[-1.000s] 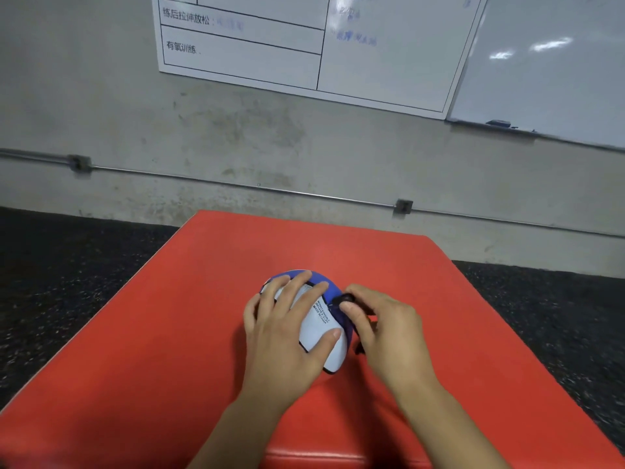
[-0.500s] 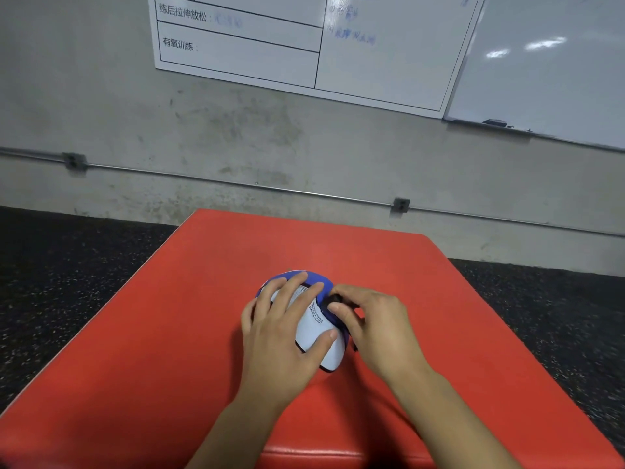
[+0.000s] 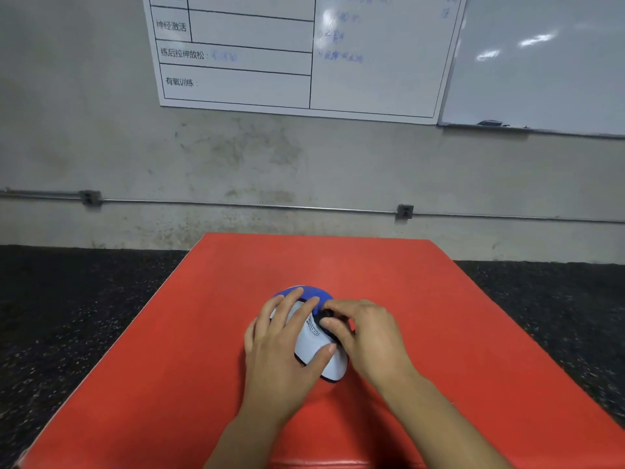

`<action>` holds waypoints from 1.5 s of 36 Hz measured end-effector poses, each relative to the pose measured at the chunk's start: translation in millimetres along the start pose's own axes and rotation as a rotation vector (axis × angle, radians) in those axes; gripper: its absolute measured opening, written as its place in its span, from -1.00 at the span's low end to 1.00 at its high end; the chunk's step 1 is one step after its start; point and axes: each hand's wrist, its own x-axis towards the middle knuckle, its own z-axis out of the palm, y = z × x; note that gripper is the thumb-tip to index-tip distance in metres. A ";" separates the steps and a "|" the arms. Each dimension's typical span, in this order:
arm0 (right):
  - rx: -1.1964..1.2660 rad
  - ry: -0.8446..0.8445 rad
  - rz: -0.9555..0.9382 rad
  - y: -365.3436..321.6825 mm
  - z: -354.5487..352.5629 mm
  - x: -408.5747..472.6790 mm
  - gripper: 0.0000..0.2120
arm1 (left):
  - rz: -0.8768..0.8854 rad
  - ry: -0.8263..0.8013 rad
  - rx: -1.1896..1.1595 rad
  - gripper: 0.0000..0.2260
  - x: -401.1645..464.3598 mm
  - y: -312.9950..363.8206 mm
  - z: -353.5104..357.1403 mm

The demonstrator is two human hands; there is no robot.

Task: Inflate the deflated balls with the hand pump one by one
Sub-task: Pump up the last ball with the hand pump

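A small blue and white ball (image 3: pixel 313 336), partly flattened, lies in the middle of the red padded box (image 3: pixel 406 299). My left hand (image 3: pixel 287 350) lies over its left side, fingers spread on top and thumb pressed against the white panel. My right hand (image 3: pixel 365 336) is at the ball's right side, thumb and forefinger pinching a small black part (image 3: pixel 326 314) against the ball. Most of that black part is hidden by my fingers, so I cannot tell whether it is the pump's end.
The red box has dark speckled rubber floor (image 3: pixel 84 316) on both sides. Behind it a grey concrete wall carries a metal conduit (image 3: pixel 236 204) and two whiteboards (image 3: pixel 304 55).
The view has tilted upward, so the hands and ball sit lower in the frame. My right fingers have closed in a little tighter on the black part. The ball stays put.
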 end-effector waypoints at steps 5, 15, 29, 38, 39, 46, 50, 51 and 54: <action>0.478 0.096 0.170 12.0 -1.8 -17.8 -0.82 | 0.037 -0.078 -0.005 -0.19 -1.6 1.2 -3.1; -0.043 -0.159 0.530 92.8 -17.1 -42.1 -0.55 | 0.087 -0.123 0.042 -0.02 -4.3 0.7 2.2; 0.286 -0.013 0.603 125.5 -18.6 -35.2 -0.67 | 0.114 -0.025 0.052 -0.16 12.6 0.3 29.4; 0.856 0.368 0.581 111.4 -44.2 -38.9 -0.71 | 0.130 -0.042 0.034 -0.06 30.2 -6.9 39.5; 0.876 0.384 0.582 110.5 -46.0 -40.0 -0.72 | 0.124 -0.035 0.023 -0.08 32.5 -5.3 41.2; 0.808 0.374 0.610 113.1 -62.4 -52.3 -0.68 | 0.089 -0.045 0.089 -0.18 43.4 13.1 48.8; 0.662 0.362 0.558 111.2 -74.4 -57.0 -0.65 | 0.077 -0.125 0.055 -0.27 38.0 23.5 45.3; 0.647 0.360 0.550 110.6 -76.8 -58.1 -0.64 | 0.081 -0.152 0.046 -0.28 36.3 25.3 45.2; 0.631 0.351 0.540 110.9 -79.5 -64.3 -0.67 | 0.089 -0.161 0.039 -0.29 33.1 28.5 46.5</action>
